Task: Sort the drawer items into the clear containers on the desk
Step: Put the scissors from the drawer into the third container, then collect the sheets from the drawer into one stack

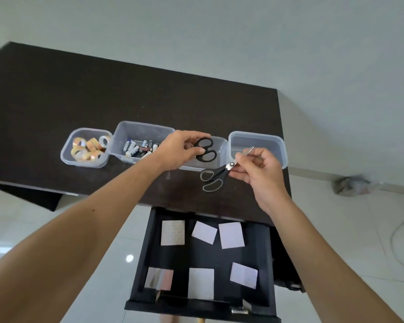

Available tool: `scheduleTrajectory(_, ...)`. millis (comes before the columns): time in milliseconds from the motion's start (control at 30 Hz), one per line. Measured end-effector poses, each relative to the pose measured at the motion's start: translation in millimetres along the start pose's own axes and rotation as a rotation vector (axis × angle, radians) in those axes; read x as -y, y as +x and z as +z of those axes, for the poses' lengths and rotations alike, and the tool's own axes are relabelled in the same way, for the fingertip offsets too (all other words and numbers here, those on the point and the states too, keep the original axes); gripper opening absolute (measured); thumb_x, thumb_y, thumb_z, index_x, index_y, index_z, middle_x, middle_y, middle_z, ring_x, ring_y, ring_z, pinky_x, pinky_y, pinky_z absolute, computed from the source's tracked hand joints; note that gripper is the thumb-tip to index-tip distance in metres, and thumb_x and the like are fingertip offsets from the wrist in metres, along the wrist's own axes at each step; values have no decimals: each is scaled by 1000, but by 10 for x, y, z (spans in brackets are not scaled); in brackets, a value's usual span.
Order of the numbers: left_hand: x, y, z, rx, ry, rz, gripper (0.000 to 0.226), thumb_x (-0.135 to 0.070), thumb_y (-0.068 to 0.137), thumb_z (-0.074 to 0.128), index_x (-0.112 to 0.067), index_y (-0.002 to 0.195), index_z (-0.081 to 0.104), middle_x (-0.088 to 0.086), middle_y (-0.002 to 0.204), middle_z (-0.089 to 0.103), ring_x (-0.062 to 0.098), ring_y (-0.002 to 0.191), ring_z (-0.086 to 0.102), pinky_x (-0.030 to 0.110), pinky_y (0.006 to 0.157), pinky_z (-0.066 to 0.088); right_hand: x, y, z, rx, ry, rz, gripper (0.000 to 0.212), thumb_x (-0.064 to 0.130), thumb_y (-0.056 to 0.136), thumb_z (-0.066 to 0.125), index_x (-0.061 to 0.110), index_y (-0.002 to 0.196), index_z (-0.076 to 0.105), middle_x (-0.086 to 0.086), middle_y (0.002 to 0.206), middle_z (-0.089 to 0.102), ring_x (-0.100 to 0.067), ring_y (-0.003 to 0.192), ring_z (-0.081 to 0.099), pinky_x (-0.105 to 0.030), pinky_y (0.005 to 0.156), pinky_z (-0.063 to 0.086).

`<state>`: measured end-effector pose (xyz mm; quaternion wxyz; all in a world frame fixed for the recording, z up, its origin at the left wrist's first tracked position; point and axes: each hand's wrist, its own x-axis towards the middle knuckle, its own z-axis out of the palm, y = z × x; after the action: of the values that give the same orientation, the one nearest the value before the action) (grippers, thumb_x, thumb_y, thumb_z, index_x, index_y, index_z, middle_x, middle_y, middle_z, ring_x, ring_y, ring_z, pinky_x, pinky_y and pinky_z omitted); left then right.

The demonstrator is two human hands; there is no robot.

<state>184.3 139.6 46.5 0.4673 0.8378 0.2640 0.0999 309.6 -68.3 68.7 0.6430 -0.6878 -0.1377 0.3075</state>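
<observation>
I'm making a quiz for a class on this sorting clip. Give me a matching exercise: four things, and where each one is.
Things:
1. tape rolls
2. batteries
3. black scissors
4. paper pads

Places:
A. in the open drawer
B. in the leftmost container
C. held by the left hand
D. in the second container from the left

Pairs: 1-B, 2-D, 3-C, 4-A

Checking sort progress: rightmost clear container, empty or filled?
Empty, as far as visible. Through the rightmost container only bare walls and floor show; the right hand covers its near edge, holding scissors by the blades.
</observation>
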Motion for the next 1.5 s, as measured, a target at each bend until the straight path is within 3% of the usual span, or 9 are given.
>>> scheduleTrajectory(167, 92, 391, 180, 121, 122, -2, 44, -12, 95, 76, -30, 135, 69, -12, 83, 64, 6, 70, 62, 21, 77, 53, -96, 259, 18, -38, -31, 1, 23, 9, 97, 76, 3, 116, 64, -18, 104, 74, -25, 85, 81, -43, 79, 67)
scheduleTrajectory(300, 273, 454, 255, 159, 150, -16, 47, -13, 93, 79, -25, 137, 66, -6, 111, 68, 10, 98, 70, 27, 98, 56, -222, 383, 42, -60, -10, 18, 20, 9, 97, 76, 5, 113, 64, -20, 106, 74, -28, 88, 82, -44, 80, 67)
scheduleTrajectory(400, 345, 440, 184, 46, 75, 54, 37, -6, 94, 76, -19, 129, 71, -1, 121, 71, 12, 109, 71, 22, 103, 54, -258, 469, 101, -81, 43, 24, 18, 7, 98, 75, 4, 111, 63, -19, 102, 73, -29, 87, 81, -44, 79, 67)
scheduleTrajectory(667, 330, 73, -344, -209, -374, 131, 26, -2, 101, 65, -14, 123, 70, 6, 106, 72, 17, 89, 72, 35, 87, 63, -193, 718, 542, -82, 142, 47, 16, 0, 95, 75, 2, 100, 60, -20, 93, 69, -36, 91, 81, -43, 81, 68)
scheduleTrajectory(867, 426, -339, -361, -124, -531, 133, 28, 1, 99, 67, -1, 127, 66, 12, 105, 70, 26, 84, 73, 39, 85, 63, -373, 841, 793, -1, -205, 36, 16, 4, 91, 82, 12, 95, 68, -7, 91, 75, -22, 86, 81, -36, 86, 67)
scheduleTrajectory(1033, 507, -571, -199, -62, -563, 102, 29, -3, 95, 71, -5, 124, 68, 11, 105, 70, 33, 90, 72, 42, 91, 63, -377, 800, 623, -39, -696, -312, 14, 21, 90, 84, 23, 102, 77, 13, 96, 76, 0, 85, 70, -16, 84, 57)
scheduleTrajectory(1100, 531, -655, -128, -28, -572, 89, 29, -6, 93, 73, -10, 122, 69, 10, 106, 70, 27, 89, 71, 37, 89, 62, -347, 758, 569, -48, -781, -413, 14, 23, 92, 81, 24, 105, 76, 15, 97, 72, -3, 92, 69, -19, 87, 55)
scheduleTrajectory(1267, 700, -980, 213, 65, -545, -5, 31, 2, 93, 73, -10, 122, 70, 9, 105, 72, 23, 87, 69, 36, 94, 61, -370, 501, 466, 30, -760, -564, 13, 16, 93, 78, 24, 103, 76, 17, 101, 73, -5, 104, 72, -26, 97, 59)
scheduleTrajectory(1500, 1055, -1504, 847, 181, -415, -119, 37, -7, 90, 82, -22, 123, 73, 0, 109, 76, 16, 98, 72, 45, 102, 59, -804, -321, 121, 251, -531, -378, 13, 11, 91, 82, 17, 102, 77, 7, 101, 80, -10, 94, 77, -21, 88, 60)
